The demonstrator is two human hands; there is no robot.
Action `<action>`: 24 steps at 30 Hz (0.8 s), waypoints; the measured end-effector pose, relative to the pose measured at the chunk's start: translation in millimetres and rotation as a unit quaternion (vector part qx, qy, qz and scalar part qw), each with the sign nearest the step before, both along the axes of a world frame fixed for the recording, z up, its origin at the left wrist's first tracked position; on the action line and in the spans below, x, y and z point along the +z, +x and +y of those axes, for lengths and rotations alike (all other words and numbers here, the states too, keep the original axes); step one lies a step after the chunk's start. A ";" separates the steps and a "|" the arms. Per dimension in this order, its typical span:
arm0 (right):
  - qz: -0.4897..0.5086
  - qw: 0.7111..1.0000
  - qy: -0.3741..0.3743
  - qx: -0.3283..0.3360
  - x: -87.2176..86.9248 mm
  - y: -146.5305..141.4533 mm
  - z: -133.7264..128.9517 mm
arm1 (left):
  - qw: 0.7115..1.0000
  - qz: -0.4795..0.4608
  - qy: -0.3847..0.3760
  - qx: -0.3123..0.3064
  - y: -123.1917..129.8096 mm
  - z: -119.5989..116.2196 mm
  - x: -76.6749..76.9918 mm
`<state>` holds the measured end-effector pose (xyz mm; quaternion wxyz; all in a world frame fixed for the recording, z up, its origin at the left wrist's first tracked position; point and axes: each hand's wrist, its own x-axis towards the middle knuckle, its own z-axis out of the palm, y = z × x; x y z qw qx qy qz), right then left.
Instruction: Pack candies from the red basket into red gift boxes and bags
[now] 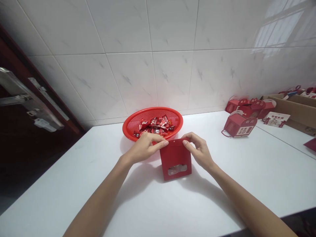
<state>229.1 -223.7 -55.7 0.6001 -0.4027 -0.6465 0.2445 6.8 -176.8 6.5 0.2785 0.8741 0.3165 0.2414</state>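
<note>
A red paper box [175, 159] with a small clear window near its bottom stands on the white table [103, 164]. My left hand [148, 144] pinches the top left corner of the box, thumb in front. At the top right corner, my right hand [197, 148] grips the folded top edge between thumb and fingers. A small hole shows in the top flap between the two thumbs. Just behind the box and my left hand lies a red plastic basket [125, 126] with wrapped candies [158, 123] in it.
Several red gift boxes [240, 125] stand at the back right, beside a white card [276, 119] and a cardboard carton [296, 112]. A tiled wall [172, 75] runs along the back. At the left is a dark door with a metal handle [14, 99].
</note>
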 end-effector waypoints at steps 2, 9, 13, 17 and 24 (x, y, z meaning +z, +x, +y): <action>-0.018 1.000 -0.002 0.002 1.4 1.8 -0.9 | 1.000 0.009 0.024 -0.010 0.1 -1.7 -0.1; -0.122 0.987 -0.030 0.096 17.9 20.7 -0.5 | 0.995 0.006 0.100 -0.025 1.5 -2.7 -6.0; -0.108 0.988 -0.033 0.108 17.2 22.1 2.7 | 0.995 -0.008 0.102 -0.021 2.7 -0.5 -9.6; -0.094 0.991 -0.019 0.095 12.3 21.9 6.4 | 0.982 -0.071 0.169 0.047 13.5 -5.2 -17.2; -0.048 0.995 0.031 -0.080 20.3 67.4 15.8 | 0.929 -0.159 0.309 -0.132 53.6 -70.3 -83.0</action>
